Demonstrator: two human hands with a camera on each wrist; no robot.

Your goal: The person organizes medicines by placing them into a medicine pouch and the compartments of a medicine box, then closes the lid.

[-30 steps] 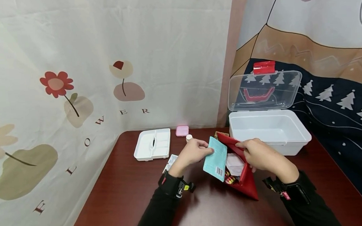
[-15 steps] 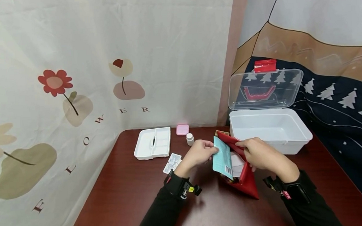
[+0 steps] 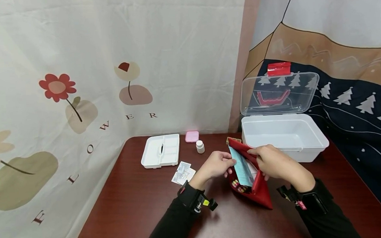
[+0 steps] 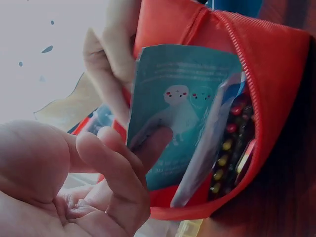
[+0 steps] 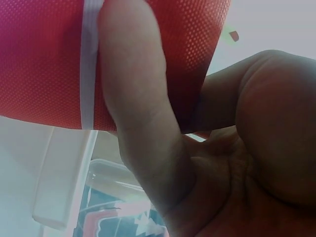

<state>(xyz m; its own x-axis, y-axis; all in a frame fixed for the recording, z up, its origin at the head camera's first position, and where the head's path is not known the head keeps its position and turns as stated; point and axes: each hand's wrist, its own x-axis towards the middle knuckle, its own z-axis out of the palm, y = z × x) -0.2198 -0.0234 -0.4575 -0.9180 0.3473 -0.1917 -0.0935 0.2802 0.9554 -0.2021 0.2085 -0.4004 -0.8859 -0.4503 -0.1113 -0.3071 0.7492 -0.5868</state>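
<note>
A red zippered pouch (image 3: 261, 195) lies gaping on the table, and my right hand (image 3: 272, 163) grips its far-right edge. In the right wrist view my fingers (image 5: 140, 89) lie along the pouch's red fabric, which has a pale stripe. My left hand (image 3: 216, 165) pinches the edge of a flat teal packet (image 3: 242, 168), mostly inside the pouch mouth. The packet (image 4: 197, 74) carries a pale cartoon figure in the left wrist view. Beside it in the pouch are a whitish packet (image 4: 210, 136) and a dark strip with red and yellow dots (image 4: 227, 145).
A white box (image 3: 283, 132) with its clear lid (image 3: 278, 85) raised stands behind the pouch. To the left are a white divided tray (image 3: 169, 144), a small white bottle (image 3: 200, 147), a pink case (image 3: 192, 136) and small printed packets (image 3: 182, 172). A curtain backs the table.
My left hand has moved right and slightly down, bringing the teal packet into the pouch mouth. The right hand keeps its hold on the pouch edge.
</note>
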